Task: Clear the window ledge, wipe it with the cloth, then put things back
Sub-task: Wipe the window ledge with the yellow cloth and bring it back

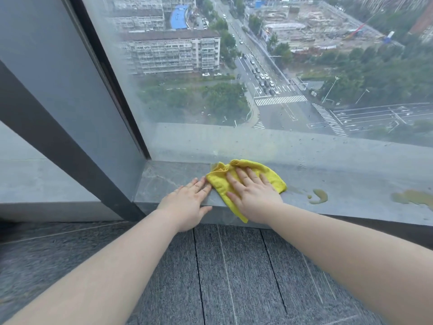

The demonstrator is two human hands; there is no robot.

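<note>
A yellow cloth lies crumpled on the grey stone window ledge, near its left end. My right hand presses flat on the cloth with fingers spread, covering its middle. One corner of the cloth hangs over the ledge's front edge. My left hand rests flat on the ledge just left of the cloth, fingertips touching its edge and thumb hooked over the front edge. No other items stand on the visible ledge.
Greenish wet patches mark the ledge to the right, with a larger one at the far right. The window glass rises directly behind the ledge. A dark frame post slants at left. Grey carpet tiles lie below.
</note>
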